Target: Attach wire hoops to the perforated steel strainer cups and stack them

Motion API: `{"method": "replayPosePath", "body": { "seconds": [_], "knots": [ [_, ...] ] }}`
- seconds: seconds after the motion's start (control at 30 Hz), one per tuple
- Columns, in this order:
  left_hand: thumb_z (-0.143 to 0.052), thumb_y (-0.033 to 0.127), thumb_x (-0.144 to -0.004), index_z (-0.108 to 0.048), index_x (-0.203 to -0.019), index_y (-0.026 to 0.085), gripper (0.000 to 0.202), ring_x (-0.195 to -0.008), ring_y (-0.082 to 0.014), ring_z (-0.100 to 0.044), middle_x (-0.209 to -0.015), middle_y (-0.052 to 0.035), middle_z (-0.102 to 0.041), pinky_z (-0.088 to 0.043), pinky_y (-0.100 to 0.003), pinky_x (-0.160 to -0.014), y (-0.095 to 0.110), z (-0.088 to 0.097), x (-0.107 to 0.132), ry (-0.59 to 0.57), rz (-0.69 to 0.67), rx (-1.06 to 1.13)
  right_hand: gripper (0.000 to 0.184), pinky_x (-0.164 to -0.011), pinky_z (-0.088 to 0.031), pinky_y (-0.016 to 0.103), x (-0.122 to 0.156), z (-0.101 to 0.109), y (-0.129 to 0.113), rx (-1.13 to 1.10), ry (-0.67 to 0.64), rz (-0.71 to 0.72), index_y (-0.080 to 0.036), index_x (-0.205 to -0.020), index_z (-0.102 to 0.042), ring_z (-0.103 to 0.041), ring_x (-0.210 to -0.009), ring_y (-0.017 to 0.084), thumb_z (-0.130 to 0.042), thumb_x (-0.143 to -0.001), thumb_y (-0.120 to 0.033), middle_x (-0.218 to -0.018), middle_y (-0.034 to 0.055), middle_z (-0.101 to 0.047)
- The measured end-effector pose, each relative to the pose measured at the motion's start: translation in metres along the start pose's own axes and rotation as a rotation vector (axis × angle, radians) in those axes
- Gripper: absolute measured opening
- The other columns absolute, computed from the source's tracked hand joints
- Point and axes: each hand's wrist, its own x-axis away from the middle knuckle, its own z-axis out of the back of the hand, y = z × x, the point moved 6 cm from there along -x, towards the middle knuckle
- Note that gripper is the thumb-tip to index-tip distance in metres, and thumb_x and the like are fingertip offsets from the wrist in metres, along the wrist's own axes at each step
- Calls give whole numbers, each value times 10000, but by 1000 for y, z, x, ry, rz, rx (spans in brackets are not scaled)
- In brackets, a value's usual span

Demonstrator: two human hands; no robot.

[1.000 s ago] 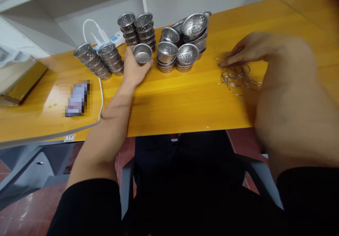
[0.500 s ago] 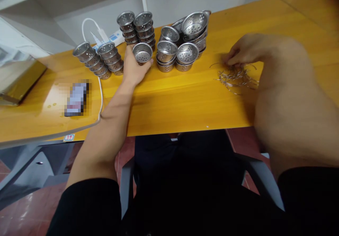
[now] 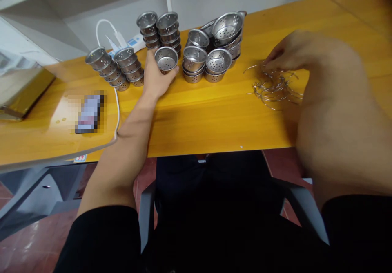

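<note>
My left hand (image 3: 156, 74) is wrapped round a perforated steel cup (image 3: 167, 58), whose open mouth faces up and towards me. My right hand (image 3: 289, 52) is pinched shut on a thin curved wire (image 3: 251, 67); one end sticks out to the left of the fingertips. Just beneath it lies a tangled heap of bent wires (image 3: 272, 89) on the wooden table. Right of the held cup is a cluster of similar perforated cups (image 3: 219, 62), some stacked and some tilted.
Behind the held cup stand two stacks of cups (image 3: 167, 23); two leaning stacks (image 3: 125, 62) are further left. A phone (image 3: 90, 113), a white cable (image 3: 117, 113), a power strip (image 3: 134, 42) and a box (image 3: 24, 85) occupy the left side. The table's front edge (image 3: 208, 153) is near my body.
My right hand has risen slightly from the wire heap and shifted a little right, with a wire in its fingertips. My left hand stays round the cup.
</note>
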Motion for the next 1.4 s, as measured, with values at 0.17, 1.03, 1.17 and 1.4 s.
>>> {"method": "replayPosePath", "body": {
  "seconds": [0.17, 1.03, 1.17, 1.4],
  "knots": [
    [-1038, 899, -914, -570, -1452, 407, 866, -1564, -354, -622, -1439, -11, -832, -453, -679, -1432, 1, 5, 0, 69, -30, 34, 42, -818, -559, 414, 8, 4, -2, -34, 30, -25, -218, -1143, -877, -730, -911, 252, -913, -1123, -208, -1138, 92, -862],
    [-1202, 721, -728, -678, -1301, 443, 825, -1414, -466, -697, -1380, -78, -794, -554, -715, -1271, -4, 5, -10, 243, -285, 235, 721, -474, -334, 281, -16, 19, -1, -899, 694, 33, -365, -990, -469, -620, -504, 225, -506, -892, 348, -508, -168, -459],
    [-1190, 757, -779, -648, -1414, 466, 884, -1319, -421, -766, -1390, -51, -832, -618, -681, -1186, -11, -3, -13, 217, -362, 260, 682, -352, -258, 245, -24, 17, -8, -1011, 740, 141, -373, -1016, -472, -586, -439, 218, -458, -1052, 308, -457, -182, -414],
    [-1189, 695, -763, -632, -1529, 525, 962, -1490, -445, -755, -1542, -43, -796, -628, -695, -1322, 8, -6, -10, 167, -367, 351, 578, -330, -425, 193, -43, 10, -12, -1154, 728, 411, -249, -834, -592, -622, -368, 164, -402, -1079, 239, -538, -73, -612]
  ]
}}
